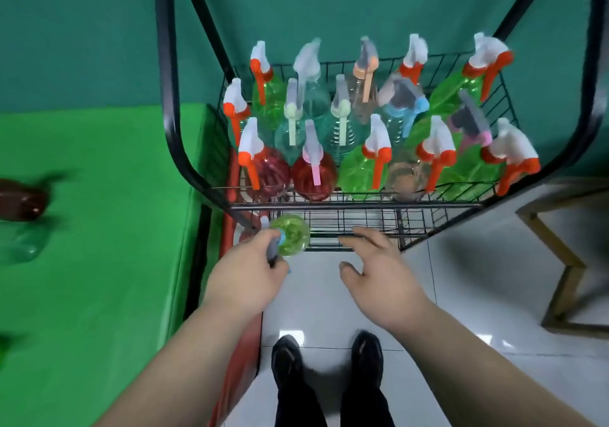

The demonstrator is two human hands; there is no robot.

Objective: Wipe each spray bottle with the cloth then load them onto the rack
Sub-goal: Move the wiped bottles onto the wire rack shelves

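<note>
my left hand (250, 261) grips the green spray bottle (293, 237) by its head, lower tier of the rack (362, 206), 12 o'clock | my right hand (375, 261) spread, empty | top tier: fifteen bottles (313, 176) | counter (99, 196), 9 o'clock: two blurred bottles (19, 202)

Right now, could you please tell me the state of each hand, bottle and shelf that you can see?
left hand: grips the green bottle by its sprayer.
green bottle: upright, at the lower shelf's left end; whether set down, cannot tell.
right hand: open, fingers spread, holding nothing.
top shelf: packed with upright spray bottles.
brown bottle: lying on the green table, blurred.
</note>
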